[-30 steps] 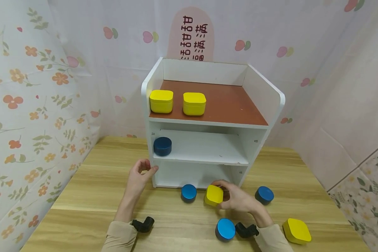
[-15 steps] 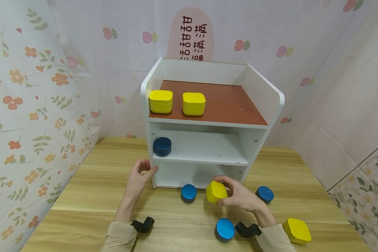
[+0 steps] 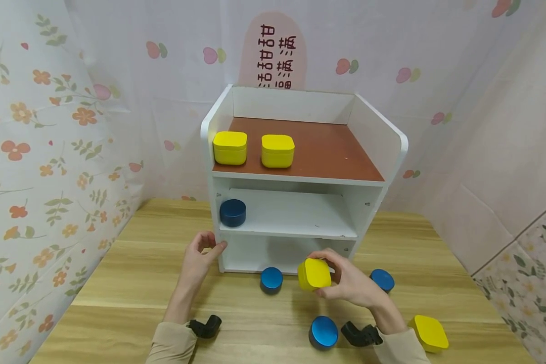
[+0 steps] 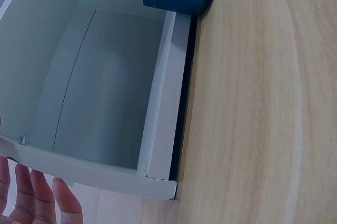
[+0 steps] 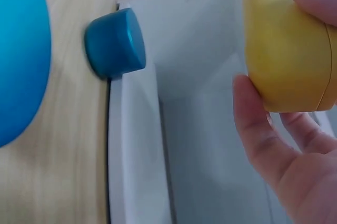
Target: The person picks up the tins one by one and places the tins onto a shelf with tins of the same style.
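Observation:
My right hand (image 3: 352, 280) grips a yellow square tin with rounded corners (image 3: 315, 274), thumb on one side and fingers on the other. It is held off the table, in front of the bottom compartment of a white shelf unit (image 3: 296, 236). In the right wrist view the tin (image 5: 289, 47) looks closed, with a lid seam. My left hand (image 3: 200, 258) is at the unit's left side panel, its fingers by the outer face and the thumb by the front edge. A round blue tin (image 3: 271, 280) stands on the table at the unit's front edge.
Two yellow tins, one on the left (image 3: 230, 148) and one beside it (image 3: 277, 151), stand on the brown top. A dark blue tin (image 3: 232, 213) sits on the middle shelf. Other blue tins (image 3: 323, 332) and a yellow tin (image 3: 429, 333) lie around my right arm.
My right hand has lifted the yellow tin from the table, moving it slightly right and tilting it. My left hand has stayed by the side panel.

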Available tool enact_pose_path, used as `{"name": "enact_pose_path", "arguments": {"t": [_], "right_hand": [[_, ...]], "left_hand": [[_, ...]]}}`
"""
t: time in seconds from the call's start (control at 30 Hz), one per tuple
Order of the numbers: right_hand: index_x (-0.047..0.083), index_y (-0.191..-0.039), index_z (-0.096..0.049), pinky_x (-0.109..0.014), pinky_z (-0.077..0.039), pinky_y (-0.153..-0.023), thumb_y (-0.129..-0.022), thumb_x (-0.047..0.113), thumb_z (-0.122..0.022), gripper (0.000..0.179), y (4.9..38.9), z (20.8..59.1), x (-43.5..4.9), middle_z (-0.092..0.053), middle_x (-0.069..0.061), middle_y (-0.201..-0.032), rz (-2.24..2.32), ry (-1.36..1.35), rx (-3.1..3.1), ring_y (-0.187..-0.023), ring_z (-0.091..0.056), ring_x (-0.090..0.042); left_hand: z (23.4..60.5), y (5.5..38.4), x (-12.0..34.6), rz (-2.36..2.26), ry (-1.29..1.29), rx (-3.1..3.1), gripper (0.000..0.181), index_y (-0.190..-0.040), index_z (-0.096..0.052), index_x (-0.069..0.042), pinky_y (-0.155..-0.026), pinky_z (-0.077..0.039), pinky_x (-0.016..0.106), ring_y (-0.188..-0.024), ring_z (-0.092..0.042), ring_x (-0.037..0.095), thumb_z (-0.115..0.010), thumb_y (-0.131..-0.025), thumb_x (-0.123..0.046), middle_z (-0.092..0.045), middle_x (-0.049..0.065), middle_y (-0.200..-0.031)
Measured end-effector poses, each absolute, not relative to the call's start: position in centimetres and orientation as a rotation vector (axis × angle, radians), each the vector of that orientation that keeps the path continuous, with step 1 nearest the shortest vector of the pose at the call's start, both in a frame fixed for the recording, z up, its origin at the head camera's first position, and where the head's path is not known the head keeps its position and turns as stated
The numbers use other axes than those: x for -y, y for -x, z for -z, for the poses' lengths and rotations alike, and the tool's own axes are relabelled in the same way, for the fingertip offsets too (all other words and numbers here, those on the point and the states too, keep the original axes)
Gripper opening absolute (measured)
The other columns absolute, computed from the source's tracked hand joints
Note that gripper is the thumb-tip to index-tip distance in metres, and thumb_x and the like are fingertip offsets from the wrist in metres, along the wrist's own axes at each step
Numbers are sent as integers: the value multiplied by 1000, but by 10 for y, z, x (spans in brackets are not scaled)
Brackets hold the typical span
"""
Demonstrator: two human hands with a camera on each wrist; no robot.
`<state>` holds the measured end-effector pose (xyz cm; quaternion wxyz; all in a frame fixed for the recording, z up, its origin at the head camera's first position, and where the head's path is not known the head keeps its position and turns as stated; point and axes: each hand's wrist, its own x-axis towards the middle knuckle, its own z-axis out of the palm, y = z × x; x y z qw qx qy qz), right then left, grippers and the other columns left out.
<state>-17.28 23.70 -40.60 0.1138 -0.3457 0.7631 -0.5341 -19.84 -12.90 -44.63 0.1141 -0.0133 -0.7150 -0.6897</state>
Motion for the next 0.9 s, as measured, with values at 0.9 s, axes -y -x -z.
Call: {"name": "enact_pose_path", "arguments": {"t": [0.9], "right_hand": [[15, -135, -50, -33, -50, -88, -80, 4, -79, 63, 153, 375, -231, -45, -6, -130, 1545, 994, -2579, -105, -52, -27]], "left_hand": [[446, 198, 129, 1987, 26, 2111, 29, -106, -54, 0, -83, -40, 29, -97, -50, 21, -74, -88, -10, -53, 10, -100]]}}
